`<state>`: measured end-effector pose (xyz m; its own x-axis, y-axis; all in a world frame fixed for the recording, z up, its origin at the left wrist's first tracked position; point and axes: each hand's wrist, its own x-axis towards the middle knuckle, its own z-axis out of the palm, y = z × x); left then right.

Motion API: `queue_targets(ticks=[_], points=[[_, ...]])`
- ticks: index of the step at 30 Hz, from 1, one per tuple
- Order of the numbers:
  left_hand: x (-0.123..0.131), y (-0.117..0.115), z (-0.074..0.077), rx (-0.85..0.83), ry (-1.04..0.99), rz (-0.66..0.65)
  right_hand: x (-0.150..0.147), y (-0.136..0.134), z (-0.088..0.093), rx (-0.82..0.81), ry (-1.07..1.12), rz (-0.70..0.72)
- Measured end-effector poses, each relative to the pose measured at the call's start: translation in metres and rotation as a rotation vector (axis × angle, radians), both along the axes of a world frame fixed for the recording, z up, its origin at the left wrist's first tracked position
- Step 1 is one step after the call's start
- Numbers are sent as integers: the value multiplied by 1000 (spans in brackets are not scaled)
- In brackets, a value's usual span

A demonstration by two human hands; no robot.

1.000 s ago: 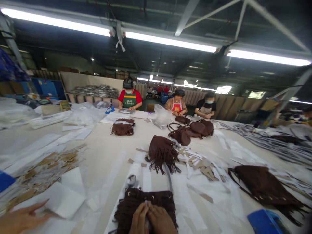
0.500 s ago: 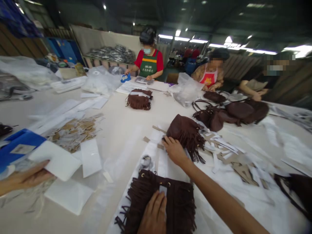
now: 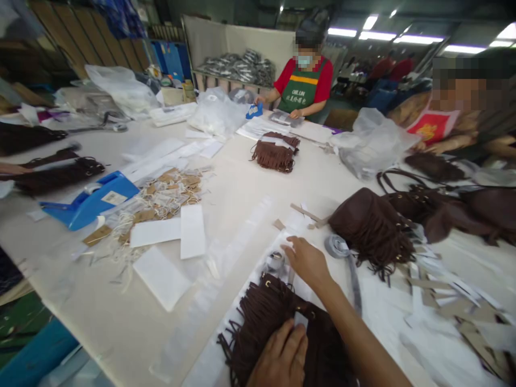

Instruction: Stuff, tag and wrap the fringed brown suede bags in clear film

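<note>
A dark brown fringed bag (image 3: pixel 266 322) lies on white strips at the near edge of the table. My left hand (image 3: pixel 280 357) rests flat on it, fingers stretched out, fingertips by a small white tag (image 3: pixel 300 319) near the bag's top edge. My right hand (image 3: pixel 307 261) reaches forward just beyond the bag, its fingers loosely extended over a white strip and pointing at a small grey roll (image 3: pixel 276 261). Nothing shows in either hand. A grey strap (image 3: pixel 350 269) curls on the table right of my right hand.
More brown fringed bags lie ahead (image 3: pixel 373 228) and farther back (image 3: pixel 276 153). A blue dispenser (image 3: pixel 92 199), a heap of paper tags (image 3: pixel 165 196) and white sheets (image 3: pixel 161 275) lie on the left. Clear plastic bags (image 3: pixel 371 142) and seated co-workers (image 3: pixel 304 86) line the far side.
My view has swung left and down. My right hand drew back from the middle fringed bag to the grey roll. The other person's hand with the white sheet has left the view.
</note>
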<state>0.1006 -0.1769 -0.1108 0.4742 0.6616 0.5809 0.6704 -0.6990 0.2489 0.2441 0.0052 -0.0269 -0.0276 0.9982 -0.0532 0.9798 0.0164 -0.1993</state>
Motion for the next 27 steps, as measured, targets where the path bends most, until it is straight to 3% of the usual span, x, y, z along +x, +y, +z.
queue_targets(ticks=[2, 4, 7, 11, 15, 21, 24, 27], points=[[3, -4, 0, -42, -25, 35, -30, -3, -6, -117, 68, 4], [5, -7, 0, -78, -44, 52, -40, -2, -7, -188, 84, 23], [4, -8, -1, -122, -69, 20, -29, 1, -5, -164, 164, 49], [2, -5, -1, -188, -100, -86, -12, 0, -14, -88, 533, -26], [-4, -3, 11, -302, -231, -81, -18, -2, -21, -101, 544, -110], [-27, 2, 50, -593, -193, -203, -53, 6, 12, 413, 759, -280], [-31, 3, 56, -664, -237, -216, -65, 3, 4, 548, 827, -418], [-24, -4, 50, -707, -329, -130, -66, -9, -20, 585, 736, -546]])
